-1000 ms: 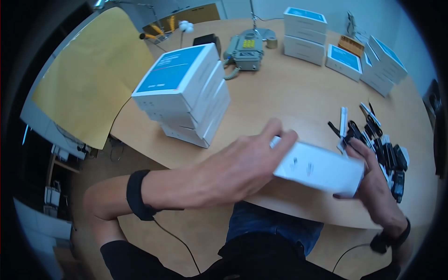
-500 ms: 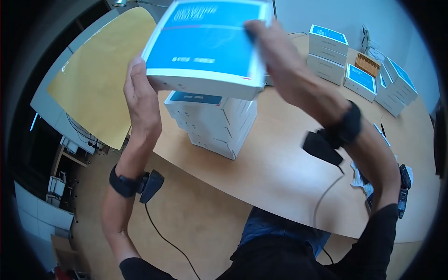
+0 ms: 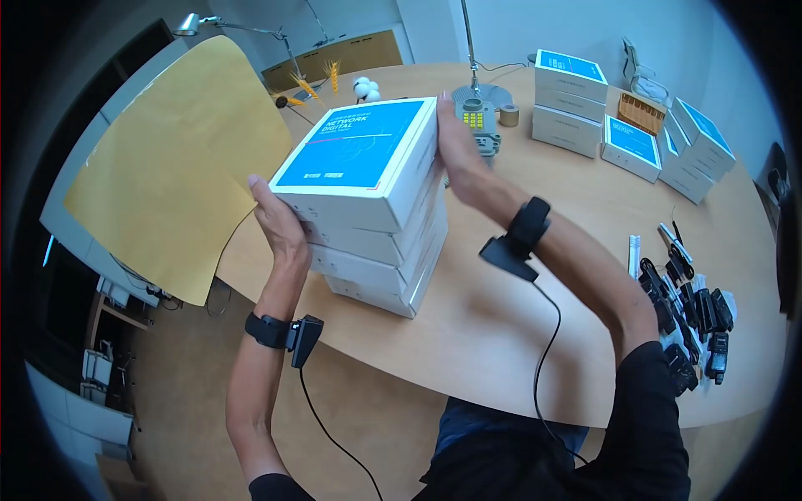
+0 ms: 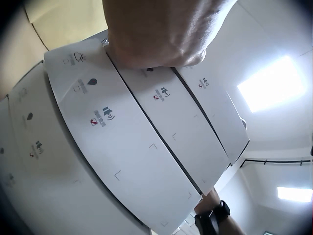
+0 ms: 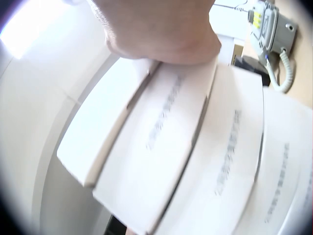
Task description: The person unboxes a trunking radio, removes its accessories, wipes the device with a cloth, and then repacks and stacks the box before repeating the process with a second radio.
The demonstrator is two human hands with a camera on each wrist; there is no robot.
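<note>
A tall stack of white boxes (image 3: pixel 418 275) stands at the table's left front, its layers slightly offset. On top lies a box with a blue lid (image 3: pixel 351 150). My left hand (image 3: pixel 284 230) rests against the stack's left side near the top, thumb up by the upper corner, other fingers hidden. Against the right side lies my right hand (image 3: pixel 464 159), its visible fingers fairly straight. In the left wrist view the left hand (image 4: pixel 164 34) touches the printed box sides (image 4: pixel 127 132); in the right wrist view the right hand (image 5: pixel 161 32) touches the plain sides (image 5: pixel 151 142).
A green-grey telephone (image 3: pixel 484 125), a tape roll (image 3: pixel 509 115) and a lamp base stand behind the stack. More boxes (image 3: pixel 568 100) and a wooden holder (image 3: pixel 642 113) are at the back right. Black devices and cables (image 3: pixel 689 309) lie at right. Yellow paper (image 3: pixel 175 167) is at left.
The blue-lidded box was carried from the table's front edge up and left over the stack, then lowered onto it. Both hands now lie at the stack's sides.
</note>
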